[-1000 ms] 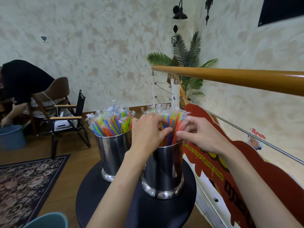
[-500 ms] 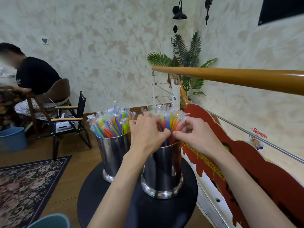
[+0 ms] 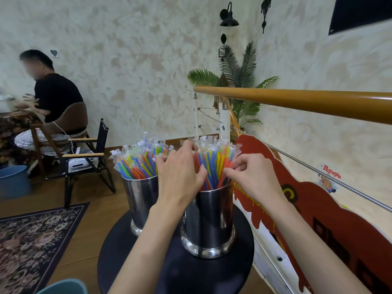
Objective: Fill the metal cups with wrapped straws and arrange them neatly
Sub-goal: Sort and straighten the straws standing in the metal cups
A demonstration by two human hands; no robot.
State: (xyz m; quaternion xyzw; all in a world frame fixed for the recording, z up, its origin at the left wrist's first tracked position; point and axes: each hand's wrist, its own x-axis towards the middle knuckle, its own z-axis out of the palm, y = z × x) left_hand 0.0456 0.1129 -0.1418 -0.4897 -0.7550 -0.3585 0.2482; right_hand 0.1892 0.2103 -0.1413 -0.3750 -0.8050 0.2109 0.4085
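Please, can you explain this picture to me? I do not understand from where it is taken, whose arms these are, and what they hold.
There is no machine here. A camera worn on a person's head looks forward and down, so the two arms are that person's own. On a round black table stand two metal cups full of wrapped colourful straws. The left hand and the right hand both work on the straws in the nearer cup, their fingers curled among them. The farther cup stands untouched. Another person sits in the background.
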